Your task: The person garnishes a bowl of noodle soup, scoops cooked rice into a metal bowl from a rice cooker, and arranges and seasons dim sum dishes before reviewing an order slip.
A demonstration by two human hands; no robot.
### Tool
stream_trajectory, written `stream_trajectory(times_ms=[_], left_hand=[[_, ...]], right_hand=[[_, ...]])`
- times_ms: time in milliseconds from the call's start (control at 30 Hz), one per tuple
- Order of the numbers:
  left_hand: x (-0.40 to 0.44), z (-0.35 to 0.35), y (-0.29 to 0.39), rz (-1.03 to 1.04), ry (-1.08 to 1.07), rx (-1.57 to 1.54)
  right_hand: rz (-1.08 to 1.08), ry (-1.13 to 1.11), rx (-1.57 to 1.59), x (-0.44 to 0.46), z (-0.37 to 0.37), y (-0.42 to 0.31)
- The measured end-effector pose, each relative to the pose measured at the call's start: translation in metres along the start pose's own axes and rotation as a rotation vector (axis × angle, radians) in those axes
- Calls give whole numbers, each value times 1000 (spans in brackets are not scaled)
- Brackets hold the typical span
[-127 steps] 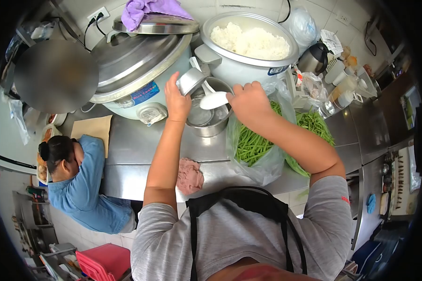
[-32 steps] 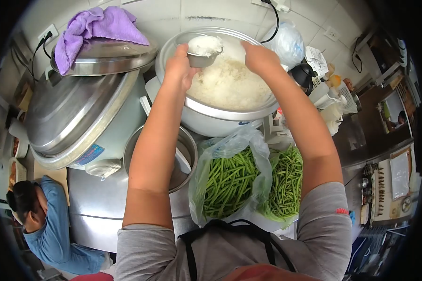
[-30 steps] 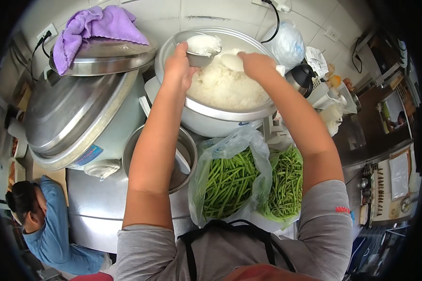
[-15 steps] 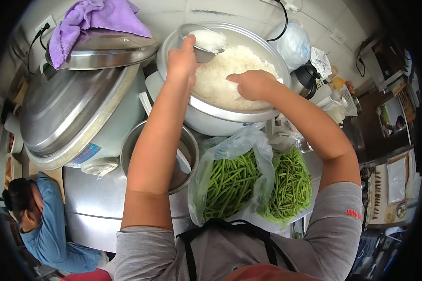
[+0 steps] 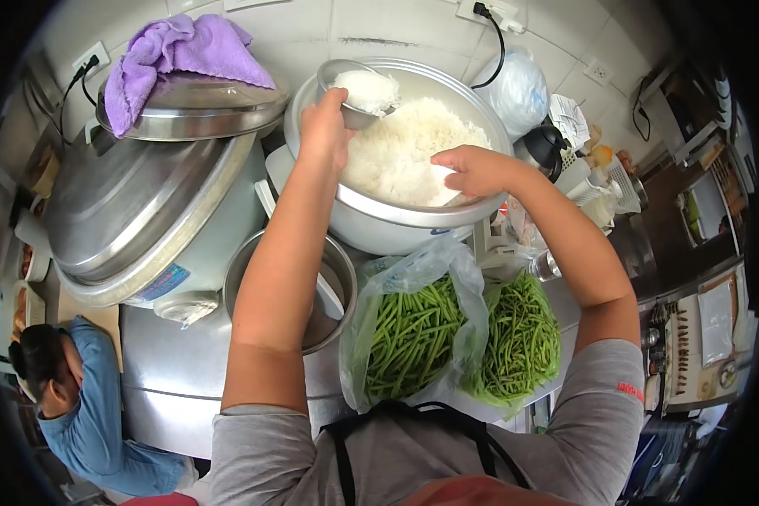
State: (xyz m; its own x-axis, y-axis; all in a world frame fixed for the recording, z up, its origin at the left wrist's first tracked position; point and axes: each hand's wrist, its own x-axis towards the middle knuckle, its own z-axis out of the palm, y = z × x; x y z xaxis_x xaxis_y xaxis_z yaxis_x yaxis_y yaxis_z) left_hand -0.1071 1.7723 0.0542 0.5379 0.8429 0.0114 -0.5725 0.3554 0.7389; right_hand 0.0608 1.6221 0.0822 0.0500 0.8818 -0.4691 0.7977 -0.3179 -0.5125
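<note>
In my left hand (image 5: 324, 128) is a small metal bowl (image 5: 332, 76), gripped by its side and heaped with white rice (image 5: 369, 89). It hovers at the upper left rim of a large rice cooker pot (image 5: 491, 110). My right hand (image 5: 474, 169) is closed on a white rice paddle (image 5: 440, 181) over the right part of the pot; the paddle's blade is hard to tell from the cooked rice (image 5: 422, 135) around it.
Left of the pot stands a second large cooker (image 5: 135, 194) with a metal lid and purple towel (image 5: 173, 59). A steel pot (image 5: 346, 278) and bags of green beans (image 5: 413, 337) are nearer me. At lower left a person in blue (image 5: 97, 405) rests their head on their arms.
My right hand has shifted slightly right and down, showing more of the white paddle. My left hand still holds the filled bowl at the rim. The view has tilted a little.
</note>
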Motion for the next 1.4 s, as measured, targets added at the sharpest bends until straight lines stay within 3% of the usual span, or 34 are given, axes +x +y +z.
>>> stream_trajectory(times_ms=[100,233,300,400,433,533,733,833,933,1033,1133,1233,1333,1367,1400], left_hand=[[-2,1,2,49,1,63],[-2,-1,-2,126,22,217],[-8,6,-4,22,-28,71],[-21,21,-8,-94,-55,-97],[-24,24,-8,-127,-54,-146],[-23,20,-14,-164,-73,-108],[-28,19,-15,-182,-141,-120],[-27,16,-11,-138,-184,-125],[-27,16,-9,-74,-202,-17],[-30,17,-10,-67,-245,-8],[-30,16,-11,-66,-195,-9],[-29,13,-12,-66,-214,1],[-34,18,-8,-43,-193,73],[-36,20,-8,-36,-203,28],[-37,21,-9,-30,-217,-15]], right_hand=[[51,2,206,-7,-14,3],[61,331,164,-27,-48,-18],[-6,514,227,-25,-55,-30],[-228,1013,-282,16,-35,-17],[-100,929,-229,12,-24,-35],[-33,981,-511,5,17,-54],[-196,952,-647,1,31,-54],[-95,1036,-257,-14,-6,-54],[-156,999,-144,-27,-8,-57],[-194,828,-229,-16,-1,-46],[-54,750,-235,-12,6,-56],[-51,770,-282,0,18,-58],[-143,573,286,-7,7,-58],[-158,452,611,-14,-3,-50],[-185,480,712,-22,-7,-44]])
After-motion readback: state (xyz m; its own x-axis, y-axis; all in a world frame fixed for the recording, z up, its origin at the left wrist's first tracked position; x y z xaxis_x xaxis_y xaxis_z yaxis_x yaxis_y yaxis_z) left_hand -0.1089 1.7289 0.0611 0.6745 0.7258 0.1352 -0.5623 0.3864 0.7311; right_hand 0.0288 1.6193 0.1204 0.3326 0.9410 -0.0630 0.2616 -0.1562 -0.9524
